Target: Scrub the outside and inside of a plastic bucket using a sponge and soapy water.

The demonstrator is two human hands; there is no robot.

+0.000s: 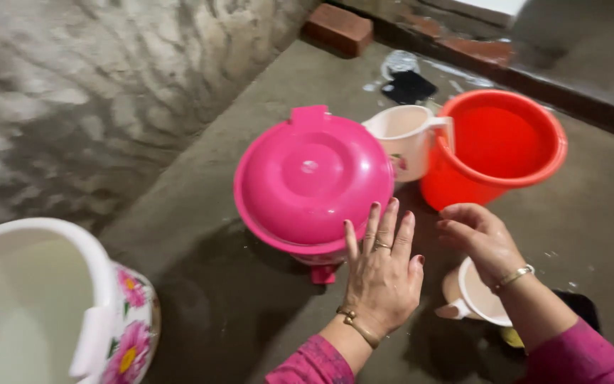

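A pink round lid [310, 181] covers a bucket in the middle of the concrete floor. My left hand [384, 274] is flat with fingers spread, its fingertips touching the lid's near right edge. My right hand [479, 238] hovers just right of it, fingers loosely curled and holding nothing, above a small white mug [476, 299] that stands on the floor. Both wrists wear bangles and pink sleeves.
An orange-red bucket [499, 146] stands behind right, a white jug [406, 139] touching its left side. A white flowered bucket [51, 306] sits at the near left. A brick [339, 28], a dark scrap [408, 87] and a raised ledge lie at the back.
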